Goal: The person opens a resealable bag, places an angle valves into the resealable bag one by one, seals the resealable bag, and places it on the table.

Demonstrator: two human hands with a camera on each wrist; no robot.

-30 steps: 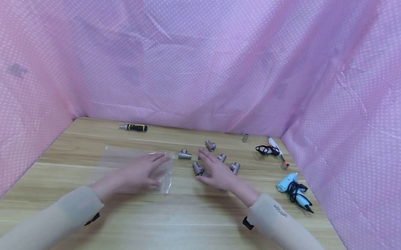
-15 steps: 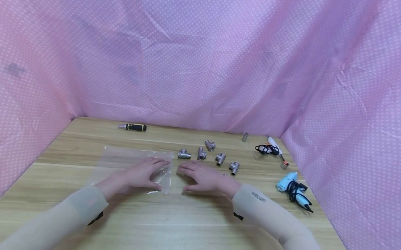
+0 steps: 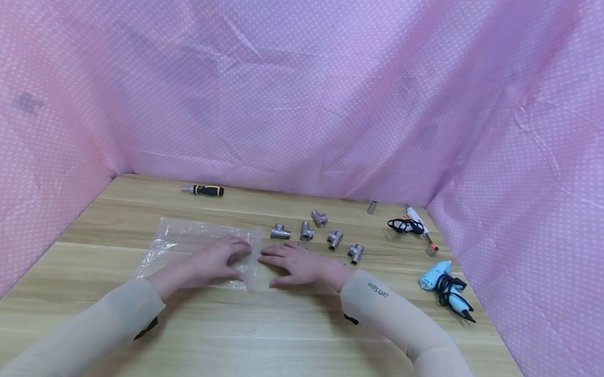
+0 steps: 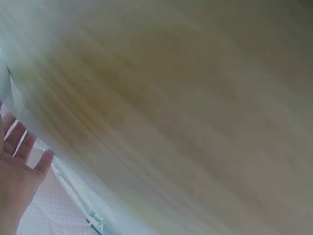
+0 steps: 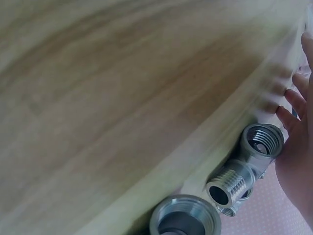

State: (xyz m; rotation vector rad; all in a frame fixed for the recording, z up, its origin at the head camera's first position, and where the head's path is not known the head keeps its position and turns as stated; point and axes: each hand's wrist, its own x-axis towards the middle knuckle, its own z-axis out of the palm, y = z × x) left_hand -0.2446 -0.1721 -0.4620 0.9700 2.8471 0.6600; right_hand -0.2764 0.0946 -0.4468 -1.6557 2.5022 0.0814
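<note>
- We see the left hand (image 3: 212, 263) lying flat, fingers spread, on the right end of a clear plastic bag (image 3: 188, 245) in the lower middle of the head view.
- The right hand (image 3: 298, 265) rests palm down with relaxed, straight fingers on the tabletop (image 3: 285, 334), its fingertips at the bag's right edge, just beside the left hand.
- Whether the right fingers touch the bag we cannot tell.
- Just above the right hand, five metal tee fittings (image 3: 307, 231) lie in a loose row running toward the right.
- In the right wrist view, a threaded fitting (image 5: 244, 171) lies close to the fingers; the rest is blurred.
- A black and yellow screwdriver (image 3: 203, 190) lies at the upper left of the tabletop.
- A blue glue gun (image 3: 442, 282) with a black cord lies at the right edge, and a white tool (image 3: 413, 221) with a coiled cord above it.
</note>
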